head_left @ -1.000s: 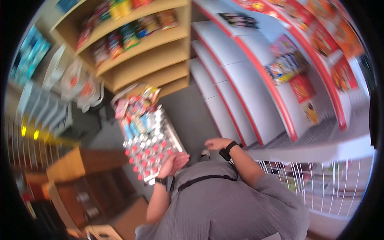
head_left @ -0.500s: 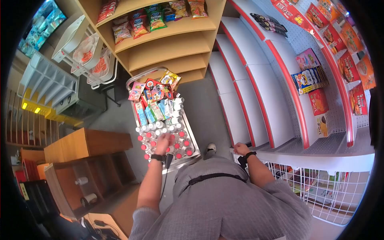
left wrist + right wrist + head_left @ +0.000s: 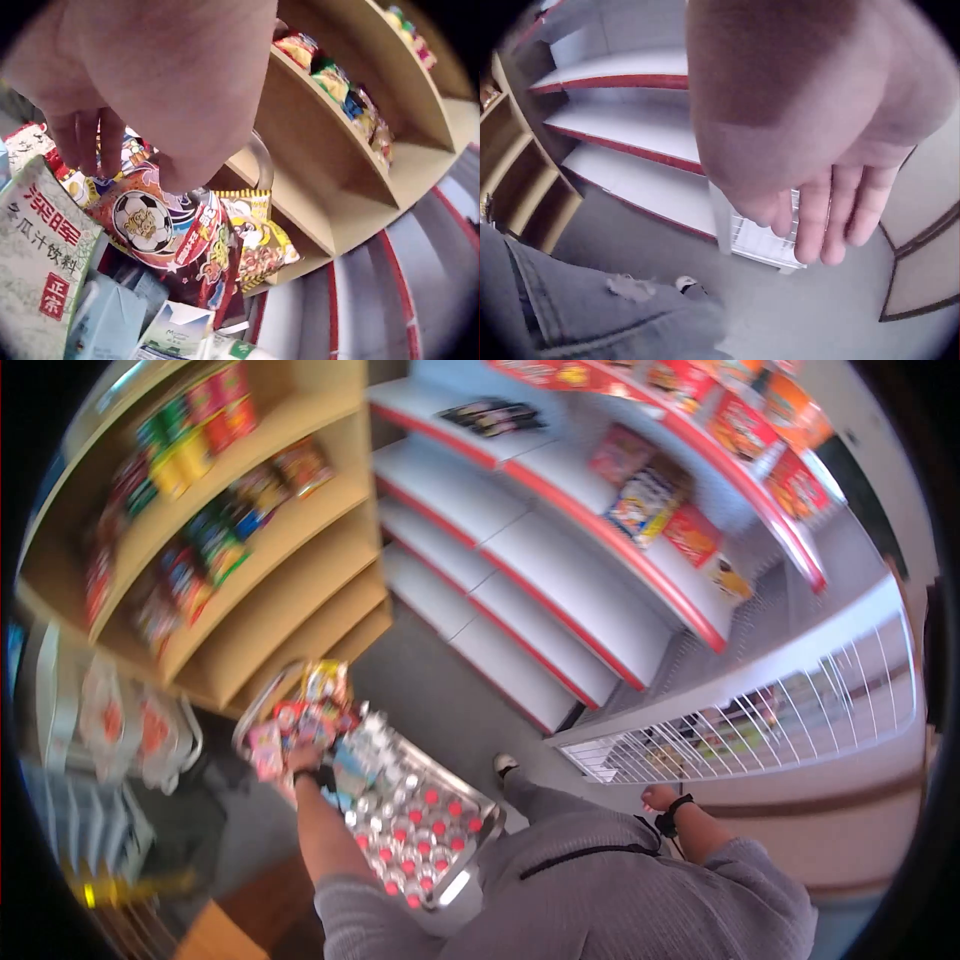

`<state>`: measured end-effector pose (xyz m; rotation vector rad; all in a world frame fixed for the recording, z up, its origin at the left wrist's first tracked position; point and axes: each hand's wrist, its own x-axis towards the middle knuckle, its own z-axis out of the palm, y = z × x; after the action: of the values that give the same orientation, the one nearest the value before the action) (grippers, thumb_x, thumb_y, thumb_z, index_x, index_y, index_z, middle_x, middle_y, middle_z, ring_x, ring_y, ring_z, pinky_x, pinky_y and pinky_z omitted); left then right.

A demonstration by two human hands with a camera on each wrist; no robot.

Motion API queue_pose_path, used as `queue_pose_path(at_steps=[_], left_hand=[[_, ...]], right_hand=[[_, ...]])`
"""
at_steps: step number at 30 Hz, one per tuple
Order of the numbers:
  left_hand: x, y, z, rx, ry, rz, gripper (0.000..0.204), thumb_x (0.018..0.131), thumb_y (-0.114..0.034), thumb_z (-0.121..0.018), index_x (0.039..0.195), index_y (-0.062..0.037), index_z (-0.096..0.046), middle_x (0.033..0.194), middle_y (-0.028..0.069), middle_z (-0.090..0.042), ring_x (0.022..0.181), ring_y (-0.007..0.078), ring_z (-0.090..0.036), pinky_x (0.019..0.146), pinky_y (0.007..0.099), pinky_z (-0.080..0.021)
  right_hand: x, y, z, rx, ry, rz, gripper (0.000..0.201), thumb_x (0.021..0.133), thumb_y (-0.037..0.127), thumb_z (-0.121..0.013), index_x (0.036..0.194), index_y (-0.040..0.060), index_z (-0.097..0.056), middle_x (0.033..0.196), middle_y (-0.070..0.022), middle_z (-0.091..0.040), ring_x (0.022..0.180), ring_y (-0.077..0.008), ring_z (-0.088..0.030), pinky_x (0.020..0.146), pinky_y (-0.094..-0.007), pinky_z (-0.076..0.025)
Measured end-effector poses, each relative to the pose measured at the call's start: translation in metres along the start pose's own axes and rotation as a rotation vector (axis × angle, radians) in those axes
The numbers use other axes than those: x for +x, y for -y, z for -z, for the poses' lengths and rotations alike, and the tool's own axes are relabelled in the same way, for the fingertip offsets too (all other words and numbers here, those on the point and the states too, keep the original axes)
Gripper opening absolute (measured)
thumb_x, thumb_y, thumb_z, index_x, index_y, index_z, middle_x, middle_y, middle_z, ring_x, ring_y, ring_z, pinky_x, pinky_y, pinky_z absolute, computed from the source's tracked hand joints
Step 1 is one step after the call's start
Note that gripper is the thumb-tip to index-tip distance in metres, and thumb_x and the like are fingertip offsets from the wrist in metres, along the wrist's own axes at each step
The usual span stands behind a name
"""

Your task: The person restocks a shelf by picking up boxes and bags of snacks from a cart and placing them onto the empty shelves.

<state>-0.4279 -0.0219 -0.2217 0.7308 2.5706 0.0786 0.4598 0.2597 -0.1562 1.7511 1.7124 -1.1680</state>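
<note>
My left hand [image 3: 303, 760] reaches over the snack bags at the far end of a loaded cart [image 3: 455, 888]. Seen from the left wrist, the left hand [image 3: 172, 82] hangs with fingers pointing down, the thumb tip right at a dark red snack bag [image 3: 142, 225] printed with a football. A yellow-striped snack bag [image 3: 266, 240] lies beside it. Nearer stand a winter melon drink carton [image 3: 45, 262] and light blue cartons [image 3: 109, 315]. My right hand [image 3: 658, 798] hangs by my side; in its wrist view the right hand [image 3: 817, 135] has relaxed fingers and holds nothing.
Bottles with red caps [image 3: 430, 830] fill the cart's near end. Ahead, a wooden shelf [image 3: 270, 590] carries bagged snacks. White shelves with red edges [image 3: 560, 600] stand to the right, with a white wire basket [image 3: 740, 730] before them. White bins [image 3: 120, 710] are at left.
My left hand has moved from above the bottles forward to the snack bags. The head view has swung round, and the right hand now hangs farther right, beside the wire basket.
</note>
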Motion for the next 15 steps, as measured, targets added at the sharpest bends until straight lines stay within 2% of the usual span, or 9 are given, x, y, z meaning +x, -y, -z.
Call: queue_pose_path(at_steps=[1, 2, 3, 4, 5, 6, 8, 11, 15], left_hand=[[0.033, 0.015, -0.029, 0.087, 0.022, -0.088, 0.051, 0.086, -0.046, -0.057, 0.123, -0.0124, -0.069, 0.125, 0.0184, -0.069, 0.111, 0.0383, -0.067, 0.095, 0.0513, -0.053], [0.062, 0.034, -0.067, -0.073, -0.081, 0.037, 0.055, 0.088, -0.047, -0.055, 0.128, -0.0122, -0.065, 0.125, 0.0185, -0.069, 0.117, 0.0364, -0.065, 0.100, 0.0527, -0.050], [0.132, 0.073, -0.125, 0.342, -0.142, -0.327, 0.055, 0.088, -0.046, -0.054, 0.132, -0.0143, -0.062, 0.128, 0.0176, -0.068, 0.120, 0.0354, -0.064, 0.102, 0.0518, -0.049], [0.105, 0.053, -0.117, 0.341, -0.156, -0.370, 0.055, 0.088, -0.046, -0.054, 0.132, -0.0143, -0.062, 0.128, 0.0176, -0.068, 0.120, 0.0354, -0.064, 0.102, 0.0518, -0.049], [0.080, 0.015, -0.077, -0.167, -0.065, 0.149, 0.050, 0.086, -0.042, -0.062, 0.130, -0.0179, -0.065, 0.126, 0.0144, -0.070, 0.116, 0.0367, -0.066, 0.102, 0.0500, -0.050], [0.081, 0.008, -0.071, -0.137, -0.064, 0.090, 0.050, 0.084, -0.043, -0.065, 0.127, -0.0172, -0.068, 0.123, 0.0144, -0.071, 0.114, 0.0374, -0.067, 0.101, 0.0489, -0.051], [0.078, -0.010, -0.055, -0.102, 0.008, 0.243, 0.048, 0.084, -0.042, -0.065, 0.124, -0.0175, -0.071, 0.124, 0.0148, -0.071, 0.115, 0.0363, -0.067, 0.100, 0.0487, -0.052], [0.030, -0.052, -0.007, -0.070, 0.001, 0.292, 0.044, 0.087, -0.040, -0.062, 0.122, -0.0151, -0.072, 0.124, 0.0135, -0.071, 0.116, 0.0347, -0.067, 0.101, 0.0480, -0.051], [0.078, -0.017, -0.049, 0.216, 0.021, 0.247, 0.041, 0.091, -0.039, -0.059, 0.119, -0.0124, -0.073, 0.121, 0.0127, -0.072, 0.116, 0.0331, -0.067, 0.099, 0.0467, -0.051]], right_hand=[[-0.019, -0.010, 0.001, -0.035, 0.045, -0.113, 0.030, 0.097, 0.024, -0.056, 0.112, 0.0011, -0.068, 0.088, -0.0092, -0.075, 0.074, -0.0168, -0.071, 0.069, -0.0333, -0.058], [-0.036, -0.012, -0.006, -0.063, 0.102, -0.217, 0.030, 0.097, 0.024, -0.057, 0.113, 0.0016, -0.068, 0.090, -0.0091, -0.075, 0.075, -0.0167, -0.071, 0.068, -0.0332, -0.058], [-0.054, -0.010, -0.007, -0.072, 0.093, -0.242, 0.031, 0.097, 0.025, -0.057, 0.115, 0.0022, -0.067, 0.093, -0.0087, -0.075, 0.076, -0.0167, -0.071, 0.067, -0.0327, -0.058], [-0.060, -0.015, -0.013, -0.038, 0.067, -0.255, 0.031, 0.097, 0.025, -0.057, 0.115, 0.0022, -0.067, 0.093, -0.0087, -0.075, 0.076, -0.0167, -0.071, 0.067, -0.0327, -0.058], [-0.062, -0.021, -0.016, -0.015, 0.084, -0.270, 0.031, 0.098, 0.025, -0.057, 0.117, 0.0028, -0.067, 0.095, -0.0082, -0.075, 0.078, -0.0166, -0.071, 0.069, -0.0327, -0.058], [-0.066, -0.026, -0.016, 0.001, 0.108, -0.286, 0.031, 0.098, 0.026, -0.057, 0.118, 0.0034, -0.067, 0.096, -0.0078, -0.075, 0.080, -0.0165, -0.072, 0.070, -0.0327, -0.058], [-0.070, -0.027, -0.018, 0.055, 0.093, -0.279, 0.032, 0.098, 0.026, -0.057, 0.118, 0.0039, -0.066, 0.097, -0.0072, -0.075, 0.083, -0.0165, -0.071, 0.071, -0.0330, -0.058], [-0.071, -0.023, -0.019, 0.111, 0.052, -0.234, 0.031, 0.099, 0.027, -0.053, 0.116, 0.0054, -0.067, 0.096, -0.0061, -0.076, 0.082, -0.0164, -0.072, 0.071, -0.0341, -0.057], [-0.068, -0.014, -0.017, 0.104, 0.017, -0.226, 0.033, 0.099, 0.030, -0.050, 0.113, 0.0060, -0.067, 0.094, -0.0057, -0.076, 0.079, -0.0165, -0.071, 0.069, -0.0352, -0.057]])
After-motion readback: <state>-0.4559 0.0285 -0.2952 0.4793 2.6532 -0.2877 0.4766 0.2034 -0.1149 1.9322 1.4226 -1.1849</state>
